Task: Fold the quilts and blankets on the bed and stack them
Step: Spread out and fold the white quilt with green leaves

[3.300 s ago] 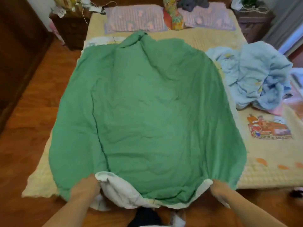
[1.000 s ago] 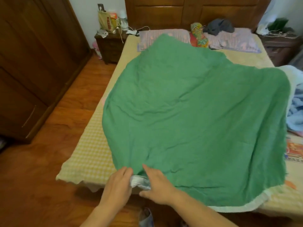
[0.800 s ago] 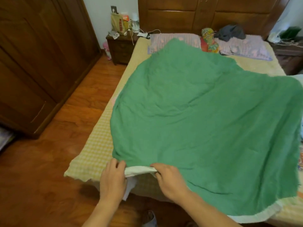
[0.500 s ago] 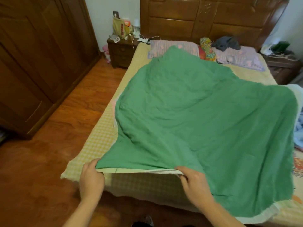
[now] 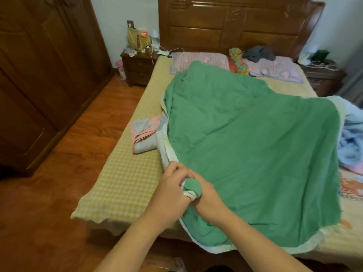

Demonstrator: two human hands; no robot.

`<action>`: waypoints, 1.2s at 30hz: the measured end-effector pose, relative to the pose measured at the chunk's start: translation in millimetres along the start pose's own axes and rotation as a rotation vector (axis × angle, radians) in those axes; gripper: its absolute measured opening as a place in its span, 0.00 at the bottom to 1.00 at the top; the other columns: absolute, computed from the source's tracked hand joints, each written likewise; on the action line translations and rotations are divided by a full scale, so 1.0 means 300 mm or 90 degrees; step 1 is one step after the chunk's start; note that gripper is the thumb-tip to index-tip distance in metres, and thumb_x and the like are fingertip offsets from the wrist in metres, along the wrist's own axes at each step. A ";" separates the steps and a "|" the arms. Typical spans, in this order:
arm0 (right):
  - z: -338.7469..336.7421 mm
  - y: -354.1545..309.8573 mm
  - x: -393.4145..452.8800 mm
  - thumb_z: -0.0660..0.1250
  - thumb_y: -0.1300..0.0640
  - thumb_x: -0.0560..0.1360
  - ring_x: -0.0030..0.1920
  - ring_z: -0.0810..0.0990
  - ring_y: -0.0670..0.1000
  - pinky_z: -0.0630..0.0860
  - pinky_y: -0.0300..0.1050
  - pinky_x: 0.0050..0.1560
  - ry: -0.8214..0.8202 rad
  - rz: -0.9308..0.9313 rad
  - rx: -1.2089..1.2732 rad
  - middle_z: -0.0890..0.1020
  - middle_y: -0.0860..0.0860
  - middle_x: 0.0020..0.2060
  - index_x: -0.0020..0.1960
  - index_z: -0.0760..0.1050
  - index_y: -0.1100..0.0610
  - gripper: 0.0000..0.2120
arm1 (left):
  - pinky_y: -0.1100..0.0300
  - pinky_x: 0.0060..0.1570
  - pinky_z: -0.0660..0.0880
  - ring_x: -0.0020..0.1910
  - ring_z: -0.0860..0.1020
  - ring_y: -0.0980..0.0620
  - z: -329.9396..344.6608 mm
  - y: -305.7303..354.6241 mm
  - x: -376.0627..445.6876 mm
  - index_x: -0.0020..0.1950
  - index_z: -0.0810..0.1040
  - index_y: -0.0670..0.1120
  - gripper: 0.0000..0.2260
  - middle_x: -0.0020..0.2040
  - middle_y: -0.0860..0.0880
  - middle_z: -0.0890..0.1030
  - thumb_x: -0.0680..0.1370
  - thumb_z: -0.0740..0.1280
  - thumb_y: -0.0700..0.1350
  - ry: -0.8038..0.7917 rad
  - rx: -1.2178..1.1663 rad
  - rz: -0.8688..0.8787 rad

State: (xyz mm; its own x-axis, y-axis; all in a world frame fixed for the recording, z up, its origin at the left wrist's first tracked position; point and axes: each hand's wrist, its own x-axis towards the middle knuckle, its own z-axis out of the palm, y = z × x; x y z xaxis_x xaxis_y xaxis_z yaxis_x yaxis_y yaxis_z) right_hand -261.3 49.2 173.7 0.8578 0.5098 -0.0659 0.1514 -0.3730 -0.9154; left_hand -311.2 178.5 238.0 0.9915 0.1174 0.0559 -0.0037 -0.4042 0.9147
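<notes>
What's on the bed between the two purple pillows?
In the head view, a bright patterned cushion in red, yellow and green lies between the left purple pillow and the right purple pillow.

A: How much of the pink folded blanket [image 5: 144, 134] can you see?

B: Only its left part; the green quilt [image 5: 255, 154] covers the rest.

A: And the light blue blanket [image 5: 351, 142]?

B: Cut off by the right edge, its near side under the quilt.

A: The hands?

B: The left hand [image 5: 170, 190] hides most of the right hand [image 5: 206, 196] fingers, and the bunched quilt corner hides the rest.

A: The nightstand [image 5: 139, 69] clutter?

B: Too small to tell.
</notes>
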 end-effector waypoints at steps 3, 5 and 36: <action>-0.042 0.042 -0.094 0.54 0.62 0.62 0.62 0.77 0.51 0.74 0.51 0.65 0.153 0.133 -0.031 0.80 0.45 0.60 0.62 0.70 0.31 0.36 | 0.67 0.51 0.74 0.50 0.79 0.60 0.058 0.008 0.011 0.48 0.80 0.43 0.16 0.53 0.48 0.78 0.70 0.68 0.24 0.074 -0.246 -0.153; -0.062 0.090 -0.164 0.52 0.63 0.60 0.59 0.79 0.50 0.75 0.49 0.62 0.158 0.171 -0.049 0.82 0.46 0.57 0.58 0.70 0.30 0.36 | 0.61 0.40 0.78 0.42 0.82 0.53 0.114 0.021 -0.007 0.51 0.78 0.40 0.12 0.48 0.43 0.82 0.75 0.64 0.25 0.069 -0.433 -0.270; -1.525 1.785 -0.668 0.66 0.54 0.74 0.41 0.77 0.52 0.80 0.53 0.55 0.422 0.841 0.382 0.77 0.53 0.43 0.56 0.73 0.59 0.13 | 0.64 0.15 0.58 0.20 0.63 0.51 1.639 0.014 0.110 0.52 0.81 0.45 0.17 0.31 0.43 0.73 0.77 0.57 0.28 0.007 0.221 -0.594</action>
State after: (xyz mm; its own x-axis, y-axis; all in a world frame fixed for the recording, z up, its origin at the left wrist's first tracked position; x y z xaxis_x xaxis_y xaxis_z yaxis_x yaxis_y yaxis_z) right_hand -127.4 -607.6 -121.6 0.2998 -0.3817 -0.8743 -0.9080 0.1669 -0.3842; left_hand -214.7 -265.5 46.9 0.5767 0.5309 -0.6209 0.8168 -0.3884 0.4265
